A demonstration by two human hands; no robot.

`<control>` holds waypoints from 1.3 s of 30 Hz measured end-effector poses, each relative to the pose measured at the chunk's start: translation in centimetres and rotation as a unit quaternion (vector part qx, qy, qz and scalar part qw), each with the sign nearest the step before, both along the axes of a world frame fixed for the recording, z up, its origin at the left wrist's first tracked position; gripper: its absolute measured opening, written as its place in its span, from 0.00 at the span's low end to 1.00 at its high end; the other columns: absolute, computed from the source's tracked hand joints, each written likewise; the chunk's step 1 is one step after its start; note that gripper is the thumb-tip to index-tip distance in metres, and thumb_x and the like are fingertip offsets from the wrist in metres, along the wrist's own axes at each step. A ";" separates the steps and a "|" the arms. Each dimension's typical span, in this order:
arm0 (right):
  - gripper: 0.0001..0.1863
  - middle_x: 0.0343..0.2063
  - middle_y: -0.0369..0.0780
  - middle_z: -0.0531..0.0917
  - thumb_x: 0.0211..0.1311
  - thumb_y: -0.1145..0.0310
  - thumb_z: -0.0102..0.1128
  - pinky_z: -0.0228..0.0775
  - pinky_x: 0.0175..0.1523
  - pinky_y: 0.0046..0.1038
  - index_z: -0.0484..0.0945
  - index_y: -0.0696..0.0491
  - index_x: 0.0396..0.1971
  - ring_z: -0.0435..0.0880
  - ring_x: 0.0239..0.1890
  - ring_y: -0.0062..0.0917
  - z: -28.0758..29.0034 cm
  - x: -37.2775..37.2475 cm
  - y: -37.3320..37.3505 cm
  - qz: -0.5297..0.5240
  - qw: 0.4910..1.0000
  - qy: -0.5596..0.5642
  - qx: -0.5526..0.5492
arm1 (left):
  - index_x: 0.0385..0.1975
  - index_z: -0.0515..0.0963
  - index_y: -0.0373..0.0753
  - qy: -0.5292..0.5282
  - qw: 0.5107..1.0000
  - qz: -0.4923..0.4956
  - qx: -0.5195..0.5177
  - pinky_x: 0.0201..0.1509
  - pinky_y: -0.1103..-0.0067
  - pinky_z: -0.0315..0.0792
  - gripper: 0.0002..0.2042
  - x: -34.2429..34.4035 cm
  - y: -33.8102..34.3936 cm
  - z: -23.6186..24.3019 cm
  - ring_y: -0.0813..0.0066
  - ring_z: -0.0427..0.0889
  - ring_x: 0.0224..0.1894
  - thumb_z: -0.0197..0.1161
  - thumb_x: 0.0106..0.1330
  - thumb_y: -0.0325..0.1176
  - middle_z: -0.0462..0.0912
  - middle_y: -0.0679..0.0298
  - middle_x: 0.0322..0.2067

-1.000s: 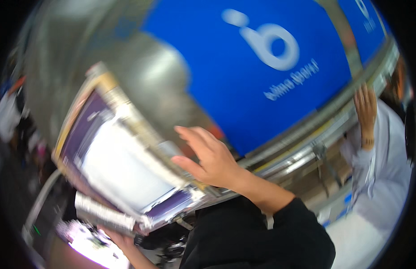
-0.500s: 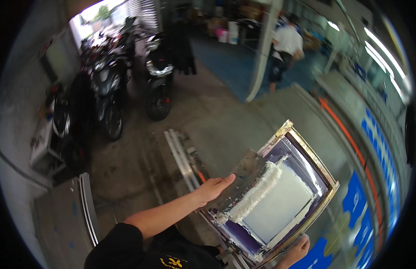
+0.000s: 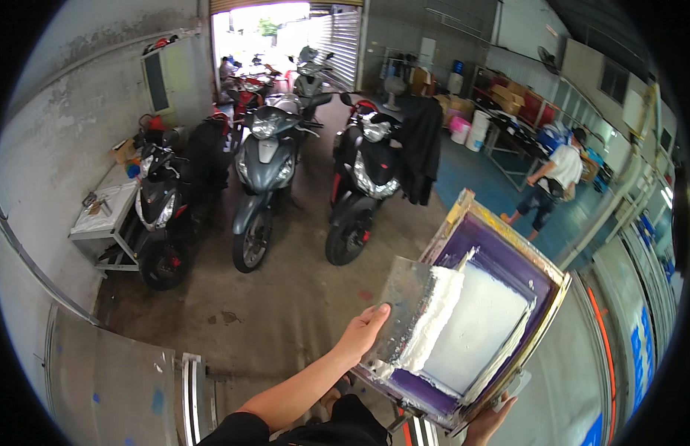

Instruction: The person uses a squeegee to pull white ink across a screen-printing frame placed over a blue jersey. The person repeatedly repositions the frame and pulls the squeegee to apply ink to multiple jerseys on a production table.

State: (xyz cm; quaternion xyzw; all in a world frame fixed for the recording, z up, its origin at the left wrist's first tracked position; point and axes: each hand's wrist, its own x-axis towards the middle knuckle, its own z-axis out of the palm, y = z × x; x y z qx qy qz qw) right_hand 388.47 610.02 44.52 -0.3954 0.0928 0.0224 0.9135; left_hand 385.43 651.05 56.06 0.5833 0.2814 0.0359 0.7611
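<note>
My left hand [image 3: 360,338] grips a dark, stained flat squeegee [image 3: 401,296], thumb on its upper face. Thick white ink [image 3: 437,316] is heaped along the squeegee's right edge, over the screen. The screen printing frame [image 3: 547,303] is held tilted in front of me, with a purple surface [image 3: 501,241] around a pale window [image 3: 481,323]. White ink also rims that window. At the frame's lower right edge my right hand [image 3: 493,424] holds on, its fingers partly hidden, next to a small metal fitting [image 3: 518,383].
Several motorbikes [image 3: 269,160] stand ahead, one with a black jacket [image 3: 421,149] on it. Left is a white table [image 3: 107,212]. A person [image 3: 564,175] is at the far right near a work table [image 3: 501,152]. Long print tables [image 3: 568,372] run along the right; another bench [image 3: 114,372] is at lower left.
My view has swung right and up, showing more of the motorbikes and doorway. Both hands still hold the squeegee and frame, now over the aisle. The person has turned and stepped.
</note>
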 end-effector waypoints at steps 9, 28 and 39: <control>0.25 0.44 0.40 0.87 0.82 0.44 0.50 0.82 0.49 0.29 0.79 0.52 0.57 0.87 0.45 0.26 -0.5 22.5 20.3 -0.068 0.980 0.013 -0.186 | 0.68 0.74 0.30 0.018 0.998 0.052 0.024 0.75 0.73 0.62 0.36 16.4 17.7 3.0 0.70 0.71 0.70 0.60 0.77 0.61 0.76 0.58 0.68; 0.25 0.55 0.41 0.84 0.82 0.58 0.56 0.74 0.60 0.27 0.78 0.63 0.64 0.83 0.54 0.25 4.2 46.4 39.3 -0.411 0.860 0.085 -0.291 | 0.71 0.71 0.35 0.023 0.950 -0.225 -0.214 0.70 0.64 0.73 0.37 69.7 32.0 -0.9 0.61 0.80 0.64 0.62 0.76 0.61 0.79 0.59 0.66; 0.27 0.59 0.42 0.84 0.82 0.53 0.54 0.67 0.68 0.29 0.80 0.60 0.65 0.80 0.60 0.27 1.9 54.0 37.1 -0.464 0.857 0.066 -0.214 | 0.73 0.70 0.34 -0.007 0.925 -0.324 -0.197 0.75 0.68 0.66 0.38 79.1 28.8 -3.8 0.64 0.76 0.68 0.58 0.77 0.63 0.78 0.61 0.68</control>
